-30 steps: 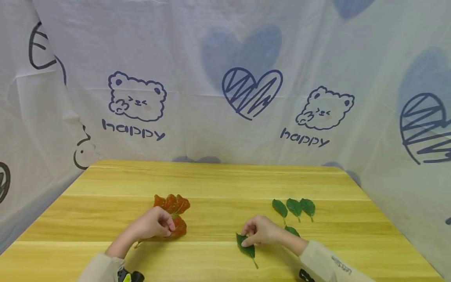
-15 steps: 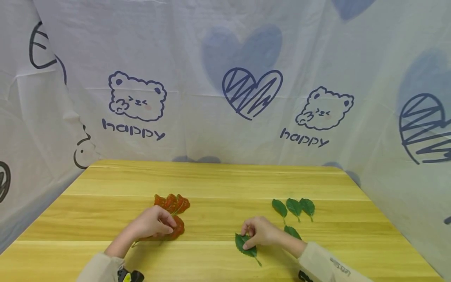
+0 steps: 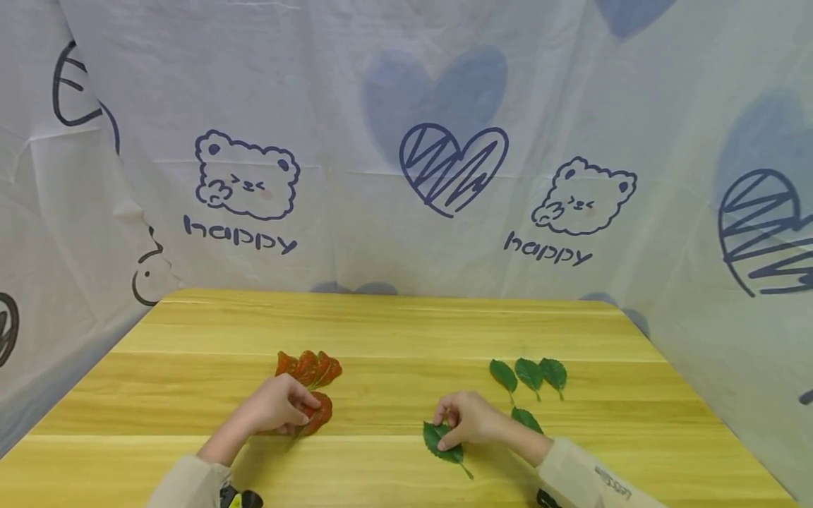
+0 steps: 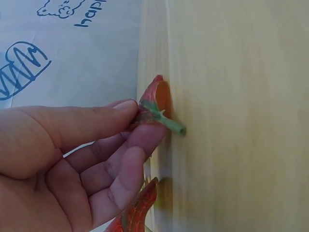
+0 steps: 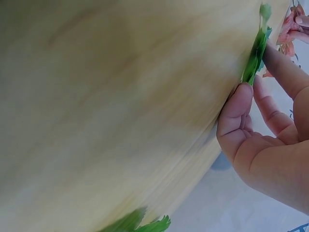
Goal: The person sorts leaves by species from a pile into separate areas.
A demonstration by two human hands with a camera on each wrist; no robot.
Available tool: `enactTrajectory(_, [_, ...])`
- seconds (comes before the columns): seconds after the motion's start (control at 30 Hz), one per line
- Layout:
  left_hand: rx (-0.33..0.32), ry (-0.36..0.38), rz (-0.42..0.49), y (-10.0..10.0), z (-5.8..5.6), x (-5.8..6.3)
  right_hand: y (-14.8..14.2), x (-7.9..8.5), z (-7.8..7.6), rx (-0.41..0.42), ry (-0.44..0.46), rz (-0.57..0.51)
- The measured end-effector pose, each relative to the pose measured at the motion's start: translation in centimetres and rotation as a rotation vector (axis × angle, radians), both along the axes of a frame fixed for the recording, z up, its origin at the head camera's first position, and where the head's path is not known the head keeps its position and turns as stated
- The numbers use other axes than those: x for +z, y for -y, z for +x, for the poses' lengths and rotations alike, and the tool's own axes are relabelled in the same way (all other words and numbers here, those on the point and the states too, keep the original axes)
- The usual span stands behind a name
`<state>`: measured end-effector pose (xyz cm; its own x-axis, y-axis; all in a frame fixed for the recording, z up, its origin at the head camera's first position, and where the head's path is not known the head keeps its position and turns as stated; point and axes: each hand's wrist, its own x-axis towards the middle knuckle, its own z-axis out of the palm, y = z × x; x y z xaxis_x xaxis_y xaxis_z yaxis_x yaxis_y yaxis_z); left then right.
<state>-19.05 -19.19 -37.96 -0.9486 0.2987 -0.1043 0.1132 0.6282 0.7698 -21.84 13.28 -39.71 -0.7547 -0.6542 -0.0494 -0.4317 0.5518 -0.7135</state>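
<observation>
My left hand (image 3: 277, 406) pinches a red leaf (image 3: 322, 415) between thumb and fingers, low over the table. In the left wrist view this leaf (image 4: 154, 96) is seen edge-on, its green stem pointing at the wood. Just beyond the hand lie several overlapping red leaves (image 3: 308, 368). My right hand (image 3: 475, 421) has thumb and fingertips on a toothed green leaf (image 3: 434, 437), whose stem points toward the front right. The right wrist view shows that leaf (image 5: 253, 60) between the fingertips. Another green leaf (image 3: 526, 419) lies partly hidden behind the right forearm.
Three green leaves (image 3: 530, 374) lie in a row at the right of the wooden table (image 3: 406, 331). A white cloth (image 3: 356, 233) printed with hearts and bears hangs behind the table and along its sides.
The red leaf in my left hand has turned, its stem swinging from the left toward the front; that hand shifted slightly right. The green leaf turned a little under my nearly still right hand.
</observation>
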Motion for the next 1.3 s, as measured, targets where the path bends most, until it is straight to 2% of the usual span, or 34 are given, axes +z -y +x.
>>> enactTrajectory(0.2, [0.075, 0.013, -0.044, -0.4, 0.1, 0.0, 0.1, 0.1, 0.1, -0.014, -0.006, 0.006])
enactTrajectory(0.4, [0.117, 0.023, -0.056, -0.8, 0.0, 0.0, 0.2, 0.1, 0.3, -0.033, -0.013, 0.013])
enactTrajectory(0.8, [0.139, 0.030, -0.075, -0.9, 0.1, 0.0, -0.2, 0.1, 0.3, -0.075, -0.035, 0.009])
enactTrajectory(1.03, [0.160, 0.045, -0.094, -1.1, 0.1, 0.1, -0.9, 0.9, 0.2, -0.125, 0.043, -0.036])
enactTrajectory(1.3, [0.170, 0.049, -0.101, -1.2, 0.1, 0.2, -2.4, 1.2, -0.1, -0.157, 0.051, -0.108])
